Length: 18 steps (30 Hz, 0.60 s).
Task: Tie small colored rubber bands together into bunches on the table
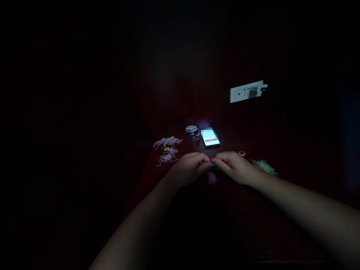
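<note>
My left hand (189, 168) and my right hand (235, 167) meet over the dark red table, fingertips almost touching. Both are closed in a pinch around a tiny teal band (213, 164), of which only a bit shows between them. It looks like a small elastic band, though the dim light hides its shape. Just below the fingertips lies a small heap of pink-purple bands (212, 177). Left of my left hand are piles of mixed pastel bands (168, 141), with a yellow looped band (168, 149) among them. Beyond my right wrist spreads a pale green pile of bands (264, 167).
A round clear jar with a lid (192, 133) stands behind my hands, beside a phone (211, 139) with a lit screen. An orange ring (241, 153) lies near my right hand. A white wall socket (239, 94) holds a plug (254, 91). Darkness hides the surroundings.
</note>
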Motion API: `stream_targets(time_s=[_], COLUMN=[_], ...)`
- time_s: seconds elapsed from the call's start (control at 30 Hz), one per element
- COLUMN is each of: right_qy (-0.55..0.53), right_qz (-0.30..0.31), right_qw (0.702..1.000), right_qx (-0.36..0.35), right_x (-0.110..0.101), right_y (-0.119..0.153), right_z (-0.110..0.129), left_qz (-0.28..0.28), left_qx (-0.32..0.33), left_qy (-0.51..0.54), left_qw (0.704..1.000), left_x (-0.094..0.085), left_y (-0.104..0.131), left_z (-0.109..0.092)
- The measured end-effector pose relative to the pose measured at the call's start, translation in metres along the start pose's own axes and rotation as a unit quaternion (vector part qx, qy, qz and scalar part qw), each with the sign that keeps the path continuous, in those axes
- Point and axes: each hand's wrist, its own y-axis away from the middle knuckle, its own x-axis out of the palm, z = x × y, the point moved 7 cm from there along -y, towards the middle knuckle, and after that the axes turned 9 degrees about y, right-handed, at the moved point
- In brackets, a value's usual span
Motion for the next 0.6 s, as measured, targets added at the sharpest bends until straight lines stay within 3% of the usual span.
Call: stream_targets(time_s=[0.23, 0.37, 0.5, 0.6], right_qy=[-0.023, -0.054, -0.053, -0.047], right_qz=[-0.005, -0.003, -0.011, -0.006], right_qw=[0.999, 0.998, 0.998, 0.998], right_qx=[-0.024, -0.033, -0.039, -0.04], right_x=[-0.001, -0.003, -0.008, -0.007], right_y=[0.0, 0.003, 0.005, 0.005], right_z=[0.0, 0.003, 0.004, 0.003], left_qz=[-0.003, 0.038, 0.112, 0.123], left_qx=[-0.006, -0.022, -0.131, -0.199], left_qy=[0.001, -0.013, -0.008, 0.029], left_qw=[1.0, 0.999, 0.985, 0.972], left_x=[0.001, -0.003, -0.015, -0.027], left_y=[0.0, 0.001, 0.012, 0.023], left_z=[0.003, 0.009, 0.031, 0.042])
